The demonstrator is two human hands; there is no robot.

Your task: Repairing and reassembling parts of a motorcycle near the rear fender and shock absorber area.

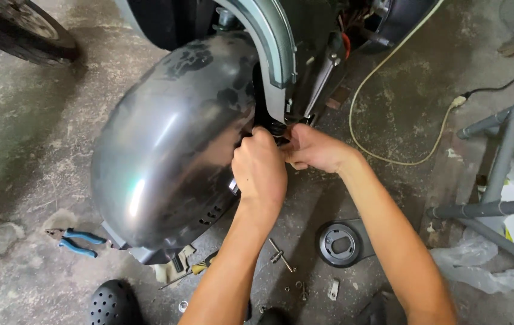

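Grey metal fills the view: a big rounded fender (172,144) of a scooter sits over the concrete floor (40,150), glossy and scuffed dark near its top. Both hands are up against its right edge, pressed in at the dark gap by a coiled spring (275,127). Left hand (260,171) is balled into a fist, knuckles up, touching the fender's edge; something small and shiny peeks out under it, too hidden to name. Right hand (314,147) is curled tight just beside it, fingertips pinched in at the same spot, the two hands touching; what they pinch, I cannot tell. Down on the floor, blue-handled pliers (73,241) lie near the fender's lower left edge. A round black cap (340,244) rests between the forearms, with a small T-shaped tool (280,256) and loose bolts (299,290) near it. A pale cable (389,90) loops across the floor to the right, toward a grey tube frame (498,174) and crumpled plastic (485,265). A black tyre (25,30) shows in the top left corner.
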